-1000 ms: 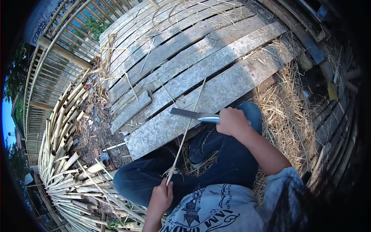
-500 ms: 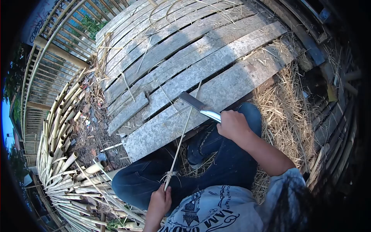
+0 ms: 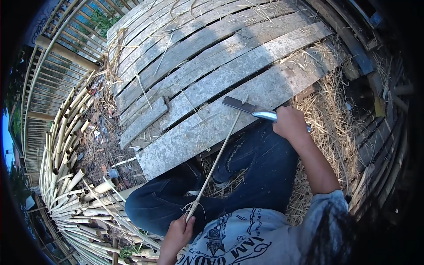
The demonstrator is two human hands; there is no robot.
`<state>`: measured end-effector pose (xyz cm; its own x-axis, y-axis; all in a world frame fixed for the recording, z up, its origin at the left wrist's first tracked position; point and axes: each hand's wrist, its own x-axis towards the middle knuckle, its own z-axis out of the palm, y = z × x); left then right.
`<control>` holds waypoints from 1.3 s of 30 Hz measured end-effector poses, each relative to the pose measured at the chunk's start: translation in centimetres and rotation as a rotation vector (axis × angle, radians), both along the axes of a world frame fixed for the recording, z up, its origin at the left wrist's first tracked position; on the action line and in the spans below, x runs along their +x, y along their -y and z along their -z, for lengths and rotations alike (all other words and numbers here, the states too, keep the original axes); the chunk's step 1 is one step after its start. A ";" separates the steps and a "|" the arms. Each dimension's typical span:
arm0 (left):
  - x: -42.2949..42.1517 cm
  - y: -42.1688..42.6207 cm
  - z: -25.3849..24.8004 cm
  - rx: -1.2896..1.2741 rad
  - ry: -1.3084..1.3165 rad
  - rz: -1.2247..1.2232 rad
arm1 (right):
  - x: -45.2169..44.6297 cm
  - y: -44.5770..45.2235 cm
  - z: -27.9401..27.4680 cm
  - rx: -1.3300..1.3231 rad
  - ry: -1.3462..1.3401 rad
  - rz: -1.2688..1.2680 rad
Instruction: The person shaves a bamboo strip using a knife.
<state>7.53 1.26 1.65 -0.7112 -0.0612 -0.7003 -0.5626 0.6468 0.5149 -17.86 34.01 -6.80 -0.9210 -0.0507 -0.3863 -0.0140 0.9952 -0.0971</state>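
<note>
My left hand (image 3: 177, 235), low in the view, is closed round the near end of a thin bamboo stick (image 3: 219, 155). Curled shavings (image 3: 193, 205) cling to the stick just beyond the fingers. The stick slants up and away across my lap to the plank platform (image 3: 176, 152). Wrapped round the shiny metal handle of a knife with a broad dark blade (image 3: 239, 104), my right hand (image 3: 289, 123) is to the right of the stick. The blade lies across the stick near its far end; whether its edge bites into the stick cannot be made out.
Loose straw-like shavings (image 3: 329, 128) are heaped to the right of my legs. Many bamboo poles (image 3: 62, 145) are stacked on the left, below a bamboo fence (image 3: 66, 57). A short loose board (image 3: 143, 123) and scattered thin strips (image 3: 164, 53) lie on the planks.
My right hand and the knife have moved right and farther from my body. The stick's far end has swung right with them, while my left hand has hardly shifted.
</note>
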 end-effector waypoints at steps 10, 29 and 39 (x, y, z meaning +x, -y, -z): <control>2.6 0.2 -0.2 -0.160 -0.051 0.026 | 2.7 0.2 -0.8 -0.055 0.023 -0.011; 3.3 0.8 -0.2 -0.122 0.121 -0.074 | 3.9 0.4 -1.1 -0.142 0.112 0.142; 2.5 -0.2 0.3 -0.243 0.016 0.029 | 12.0 6.9 -1.4 -0.707 0.524 0.031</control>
